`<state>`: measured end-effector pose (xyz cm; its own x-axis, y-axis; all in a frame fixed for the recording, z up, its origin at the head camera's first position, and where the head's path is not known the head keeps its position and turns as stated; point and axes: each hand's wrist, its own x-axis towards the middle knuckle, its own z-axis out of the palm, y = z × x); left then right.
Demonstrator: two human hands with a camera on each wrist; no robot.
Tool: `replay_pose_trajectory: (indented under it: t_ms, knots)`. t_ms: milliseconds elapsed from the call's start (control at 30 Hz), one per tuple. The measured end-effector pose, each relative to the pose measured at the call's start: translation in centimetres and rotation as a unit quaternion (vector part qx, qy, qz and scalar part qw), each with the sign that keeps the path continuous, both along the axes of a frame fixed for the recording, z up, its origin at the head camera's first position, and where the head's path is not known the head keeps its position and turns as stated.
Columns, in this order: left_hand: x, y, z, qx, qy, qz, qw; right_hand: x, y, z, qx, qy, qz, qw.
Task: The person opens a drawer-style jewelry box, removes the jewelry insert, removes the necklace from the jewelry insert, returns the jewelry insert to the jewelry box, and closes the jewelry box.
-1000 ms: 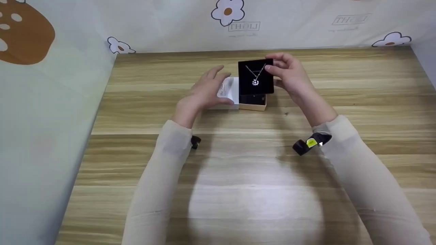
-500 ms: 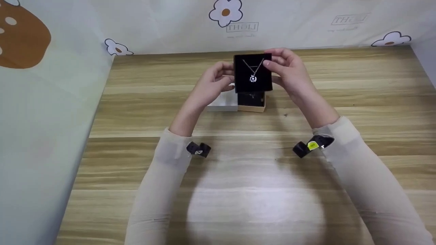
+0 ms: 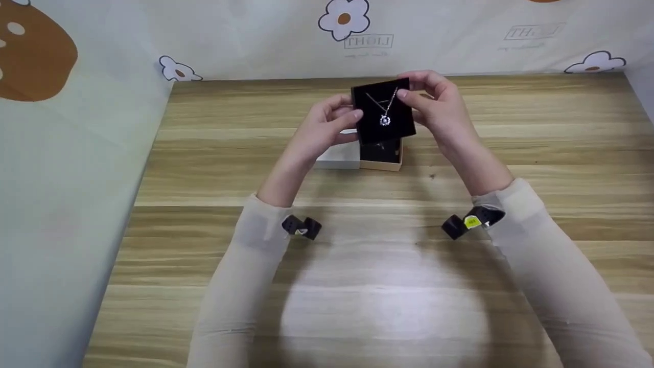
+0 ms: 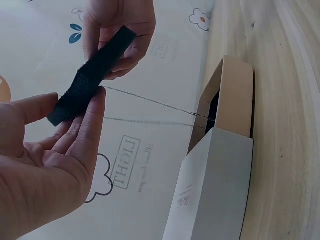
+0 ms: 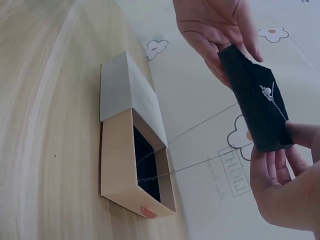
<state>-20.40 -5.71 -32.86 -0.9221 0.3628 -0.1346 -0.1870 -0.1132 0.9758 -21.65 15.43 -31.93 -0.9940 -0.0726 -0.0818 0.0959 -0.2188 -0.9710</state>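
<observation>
A square black foam jewelry insert (image 3: 373, 130) is held up above the box by both hands. My left hand (image 3: 327, 122) grips its left edge, thumb on the front face. On the upper right corner, my right hand (image 3: 443, 110) pinches with thumb in front and fingers behind. A silver necklace pendant (image 3: 384, 120) lies against the black face, its chain running up to the top slots. In the wrist views two strands of chain (image 4: 150, 102) stretch from behind the insert down into the tan box tray (image 5: 117, 162). The tray's dark interior is partly hidden.
The tray sits partly slid out of a white box sleeve (image 3: 337, 158) on the wood-grain table (image 3: 388, 245). Behind it rises a pale flower-print sheet (image 3: 265, 41), which also covers the left side. Each sleeve carries a black wrist camera (image 3: 302, 227).
My left hand has moved from over the white sleeve, fingers spread, to gripping the insert's left edge. The insert has risen slightly and is now tilted. My right hand has kept its hold.
</observation>
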Motion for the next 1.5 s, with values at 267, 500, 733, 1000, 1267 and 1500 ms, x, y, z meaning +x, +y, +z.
replay_pose_trajectory:
  t_ms: [267,500,733,1000,1267,1500]
  knots:
    - [0.2,0.5,-0.2,-0.013,-0.006,0.028,0.9995,0.7,0.0,0.1,0.162,0.097,-0.024,0.982]
    - [0.3,0.6,-0.3,-0.008,-0.008,0.055,0.9984,1.4,-0.1,0.5,0.278,0.147,-0.047,0.948]
    - [0.5,0.7,-0.3,-0.010,0.004,0.070,0.9975,1.9,-0.5,0.5,0.329,0.127,0.014,0.936]
    - [0.8,0.9,-0.4,-0.015,0.008,0.079,0.9967,2.3,-0.8,0.5,0.344,0.104,0.050,0.932]
    - [1.0,1.2,-0.3,-0.009,0.011,0.085,0.9963,2.7,-1.2,0.3,0.335,0.093,0.047,0.936]
    - [1.4,1.5,-0.3,-0.003,0.007,0.088,0.9961,2.8,-1.5,-0.5,0.309,0.097,0.027,0.946]
